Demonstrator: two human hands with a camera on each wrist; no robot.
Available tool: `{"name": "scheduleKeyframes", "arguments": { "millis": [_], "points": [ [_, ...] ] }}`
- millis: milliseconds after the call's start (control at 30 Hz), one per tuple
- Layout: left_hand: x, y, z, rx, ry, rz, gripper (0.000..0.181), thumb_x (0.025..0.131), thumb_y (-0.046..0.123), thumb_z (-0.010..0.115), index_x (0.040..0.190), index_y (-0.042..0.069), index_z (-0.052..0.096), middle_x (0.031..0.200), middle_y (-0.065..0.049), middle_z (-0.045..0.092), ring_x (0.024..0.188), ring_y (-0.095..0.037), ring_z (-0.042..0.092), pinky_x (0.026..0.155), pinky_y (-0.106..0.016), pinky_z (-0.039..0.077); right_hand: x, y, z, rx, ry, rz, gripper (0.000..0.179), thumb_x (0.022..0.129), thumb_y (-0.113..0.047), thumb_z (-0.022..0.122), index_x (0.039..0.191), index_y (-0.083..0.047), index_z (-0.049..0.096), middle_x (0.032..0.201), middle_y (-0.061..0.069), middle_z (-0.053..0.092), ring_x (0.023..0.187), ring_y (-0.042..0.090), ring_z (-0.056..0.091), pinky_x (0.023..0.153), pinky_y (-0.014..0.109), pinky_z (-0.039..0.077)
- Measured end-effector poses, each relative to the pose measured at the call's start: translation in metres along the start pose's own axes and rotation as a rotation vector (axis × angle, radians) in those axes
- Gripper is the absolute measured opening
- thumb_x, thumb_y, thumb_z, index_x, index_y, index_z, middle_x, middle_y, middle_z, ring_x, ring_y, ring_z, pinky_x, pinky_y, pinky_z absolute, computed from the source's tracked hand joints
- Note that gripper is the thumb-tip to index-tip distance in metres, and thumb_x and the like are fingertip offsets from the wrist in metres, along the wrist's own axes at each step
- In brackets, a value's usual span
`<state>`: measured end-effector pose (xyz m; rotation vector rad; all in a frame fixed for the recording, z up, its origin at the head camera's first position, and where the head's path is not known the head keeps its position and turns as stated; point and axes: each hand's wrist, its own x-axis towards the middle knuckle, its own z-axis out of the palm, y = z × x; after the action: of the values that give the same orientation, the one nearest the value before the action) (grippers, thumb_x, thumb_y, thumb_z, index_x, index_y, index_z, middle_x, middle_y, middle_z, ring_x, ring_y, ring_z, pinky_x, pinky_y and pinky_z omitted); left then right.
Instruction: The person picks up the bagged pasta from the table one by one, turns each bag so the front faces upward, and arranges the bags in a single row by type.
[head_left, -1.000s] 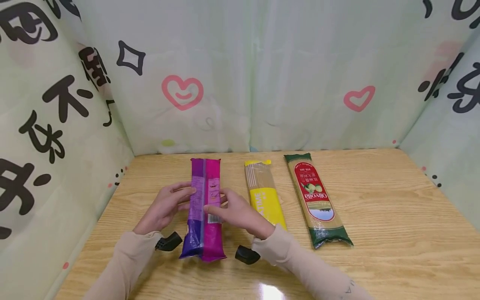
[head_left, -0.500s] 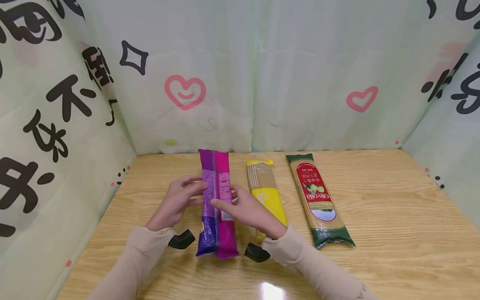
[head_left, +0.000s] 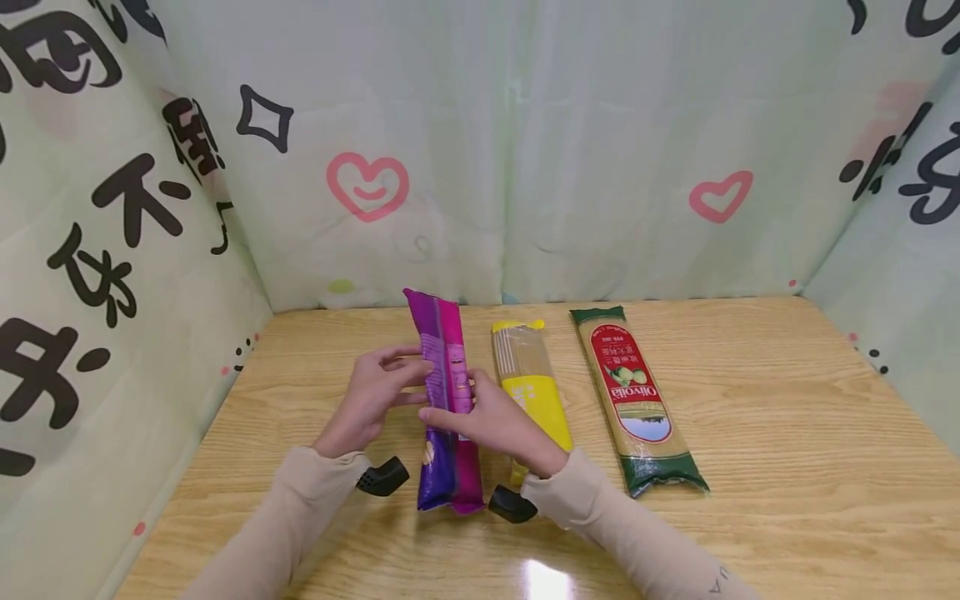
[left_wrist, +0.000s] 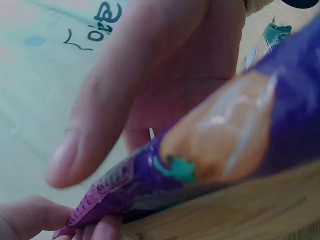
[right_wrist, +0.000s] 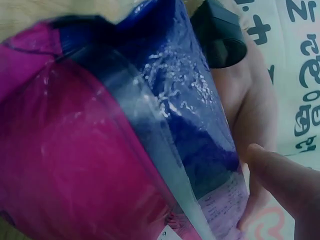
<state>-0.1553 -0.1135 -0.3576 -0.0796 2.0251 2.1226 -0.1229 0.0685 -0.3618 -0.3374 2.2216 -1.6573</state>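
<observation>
A long glossy purple-and-magenta packet (head_left: 444,462) is tilted up on its side between my two hands, left of the other packs. My left hand (head_left: 372,400) pinches its left edge with the fingertips. My right hand (head_left: 504,423) holds it from the right, thumb reaching across the face and fingers mostly hidden behind. In the left wrist view, the packet (left_wrist: 225,132) runs diagonally and shows a printed food picture on its side. The right wrist view shows the back of the packet (right_wrist: 85,150) with a lengthwise seam.
A clear-and-yellow pack of noodles (head_left: 534,400) lies just right of my right hand, partly covered by it. Farther right lies an Olivoilà spaghetti pack (head_left: 637,400) with green ends. All rest on a wooden table (head_left: 772,433), with printed curtains (head_left: 600,125) around it.
The packet has moved right towards the yellow pack and turned from facing up to tilted on its side. Both hands have kept hold, the left hand moving right with it.
</observation>
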Motion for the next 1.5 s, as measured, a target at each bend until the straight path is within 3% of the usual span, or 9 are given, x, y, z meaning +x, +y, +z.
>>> {"name": "scheduleKeyframes", "arguments": {
  "millis": [333, 567, 867, 1133, 1300, 1500],
  "points": [
    [-0.002, 0.001, 0.007, -0.013, 0.042, -0.019, 0.038, 0.09, 0.008, 0.069, 0.127, 0.001, 0.062, 0.109, -0.013, 0.071, 0.088, -0.018, 0.072, 0.078, -0.039, 0.062, 0.002, 0.006, 0.006, -0.005, 0.041, -0.066, 0.078, 0.084, -0.033, 0.08, 0.14, -0.004, 0.035, 0.117, 0.017, 0.059, 0.09, 0.022, 0.067, 0.078, 0.035, 0.061],
    [-0.002, 0.0, 0.009, -0.026, 0.037, -0.018, 0.038, 0.09, 0.007, 0.069, 0.127, 0.0, 0.062, 0.107, -0.012, 0.071, 0.087, -0.017, 0.072, 0.077, -0.038, 0.062, 0.002, 0.008, 0.005, -0.044, 0.111, 0.025, 0.077, 0.084, -0.029, 0.078, 0.138, 0.001, 0.033, 0.116, 0.019, 0.058, 0.091, 0.022, 0.066, 0.079, 0.037, 0.061],
    [0.0, 0.001, 0.008, -0.011, -0.007, -0.028, 0.041, 0.09, 0.01, 0.071, 0.128, -0.002, 0.06, 0.105, -0.011, 0.073, 0.086, -0.015, 0.071, 0.08, -0.034, 0.062, 0.001, 0.013, 0.002, 0.0, 0.105, 0.036, 0.068, 0.085, -0.016, 0.07, 0.14, 0.003, 0.034, 0.114, 0.021, 0.056, 0.084, 0.021, 0.065, 0.074, 0.035, 0.061],
    [0.0, 0.001, -0.002, -0.002, -0.034, -0.001, 0.041, 0.093, 0.016, 0.07, 0.13, 0.001, 0.06, 0.102, -0.004, 0.072, 0.089, -0.016, 0.069, 0.083, -0.035, 0.061, -0.001, 0.01, -0.003, 0.062, 0.103, 0.058, 0.067, 0.087, -0.013, 0.068, 0.145, -0.001, 0.035, 0.119, 0.019, 0.055, 0.09, 0.023, 0.063, 0.074, 0.036, 0.061],
    [0.001, -0.001, -0.011, 0.02, -0.037, -0.001, 0.042, 0.095, 0.017, 0.067, 0.133, 0.0, 0.057, 0.117, -0.012, 0.068, 0.095, -0.017, 0.068, 0.085, -0.035, 0.06, -0.001, 0.01, -0.006, 0.056, 0.112, 0.053, 0.066, 0.086, -0.011, 0.069, 0.144, -0.001, 0.038, 0.119, 0.017, 0.057, 0.092, 0.023, 0.062, 0.074, 0.035, 0.061],
    [0.003, -0.006, -0.017, 0.042, -0.074, -0.004, 0.045, 0.097, 0.018, 0.065, 0.136, 0.0, 0.053, 0.124, -0.015, 0.064, 0.101, -0.018, 0.067, 0.089, -0.036, 0.059, 0.0, 0.009, -0.009, 0.074, 0.074, 0.04, 0.065, 0.085, -0.01, 0.068, 0.143, 0.002, 0.039, 0.119, 0.019, 0.056, 0.096, 0.024, 0.061, 0.078, 0.035, 0.06]
  ]
}}
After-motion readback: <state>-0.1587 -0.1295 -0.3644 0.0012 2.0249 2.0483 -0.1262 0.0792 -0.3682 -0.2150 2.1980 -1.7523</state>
